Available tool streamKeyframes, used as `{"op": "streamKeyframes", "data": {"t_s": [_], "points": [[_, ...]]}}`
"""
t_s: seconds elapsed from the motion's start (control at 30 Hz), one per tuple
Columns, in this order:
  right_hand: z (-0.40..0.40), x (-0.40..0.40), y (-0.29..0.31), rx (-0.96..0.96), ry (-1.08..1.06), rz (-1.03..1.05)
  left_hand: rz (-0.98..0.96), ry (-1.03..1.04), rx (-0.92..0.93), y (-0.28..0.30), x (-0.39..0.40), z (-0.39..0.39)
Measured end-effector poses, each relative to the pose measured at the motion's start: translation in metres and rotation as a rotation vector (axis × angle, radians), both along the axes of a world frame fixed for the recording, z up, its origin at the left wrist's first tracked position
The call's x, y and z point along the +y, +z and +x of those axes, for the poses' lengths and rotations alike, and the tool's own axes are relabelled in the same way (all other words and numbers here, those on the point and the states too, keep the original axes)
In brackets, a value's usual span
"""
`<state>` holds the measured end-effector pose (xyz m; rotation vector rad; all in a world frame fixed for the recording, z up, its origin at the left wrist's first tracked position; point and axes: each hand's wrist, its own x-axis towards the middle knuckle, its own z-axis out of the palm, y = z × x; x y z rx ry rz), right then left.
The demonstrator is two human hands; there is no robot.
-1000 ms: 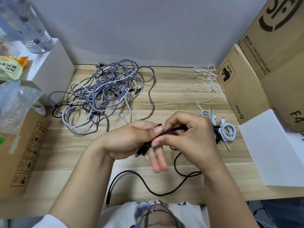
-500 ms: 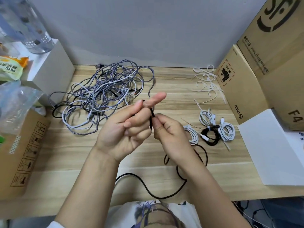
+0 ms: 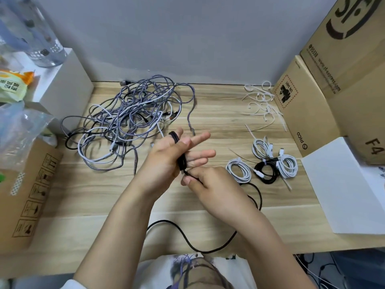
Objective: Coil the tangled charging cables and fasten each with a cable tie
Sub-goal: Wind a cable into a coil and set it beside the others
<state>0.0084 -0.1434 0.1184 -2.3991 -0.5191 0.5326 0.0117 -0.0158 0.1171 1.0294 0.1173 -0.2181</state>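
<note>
A black cable (image 3: 181,162) is looped over my left hand (image 3: 164,163), whose fingers stretch out straight to the right while the thumb clamps the cable against them. Just below, my right hand (image 3: 212,188) pinches the same cable between thumb and forefinger. The cable's loose length (image 3: 187,240) trails across the wooden table (image 3: 208,122) toward me. At the back left lies a tangled heap of grey, white and black cables (image 3: 129,119). White cable ties (image 3: 261,103) lie loose at the back right. Coiled, tied bundles sit right of my hands: white ones (image 3: 239,171) and a black one (image 3: 266,173).
Cardboard boxes (image 3: 308,109) stand along the right edge, with a white sheet (image 3: 341,188) in front of them. On the left are a white box (image 3: 66,88), a cardboard box (image 3: 27,195), a plastic bag (image 3: 18,130) and a clear bottle (image 3: 39,38).
My left hand has spread its fingers and the black cable now loops over it. My right hand moved down and right, drawing the cable below the left palm.
</note>
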Motion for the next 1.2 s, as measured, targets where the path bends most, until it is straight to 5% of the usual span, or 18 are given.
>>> {"op": "streamKeyframes", "data": {"t_s": [0.17, 0.3, 0.4, 0.53, 0.67, 0.73, 0.8, 0.9, 1.03, 1.2], "points": [[-0.002, -0.009, 0.012, -0.083, 0.072, -0.081, 0.562, -0.295, 0.019, -0.011, 0.009, -0.011], [0.002, -0.017, 0.024, -0.087, -0.023, 0.114, 0.699, -0.386, 0.057, -0.01, 0.011, -0.013], [0.008, -0.019, 0.024, -0.09, -0.21, 0.366, 0.506, -0.5, 0.017, -0.007, 0.012, -0.013], [0.012, -0.013, 0.021, 0.202, -0.332, 0.771, 0.02, -0.636, -0.097, -0.005, 0.019, -0.014], [0.02, -0.013, 0.005, 0.008, -0.23, 0.613, -0.387, -0.616, -0.254, 0.002, 0.023, -0.017], [0.017, -0.011, -0.004, 0.053, -0.219, 0.556, -0.722, -0.543, -0.26, 0.011, 0.025, -0.015], [0.01, -0.004, -0.01, 0.146, -0.174, 0.505, -0.793, -0.41, -0.229, 0.018, 0.03, -0.009], [0.002, 0.005, -0.009, 0.131, -0.091, 0.358, -0.652, -0.251, -0.18, 0.024, 0.026, -0.003], [-0.002, 0.008, 0.001, 0.035, 0.025, 0.123, -0.029, 0.001, -0.113, 0.009, 0.01, -0.007], [-0.006, 0.006, 0.005, -0.004, 0.062, 0.052, 0.153, -0.075, 0.003, 0.011, 0.004, -0.01]]}}
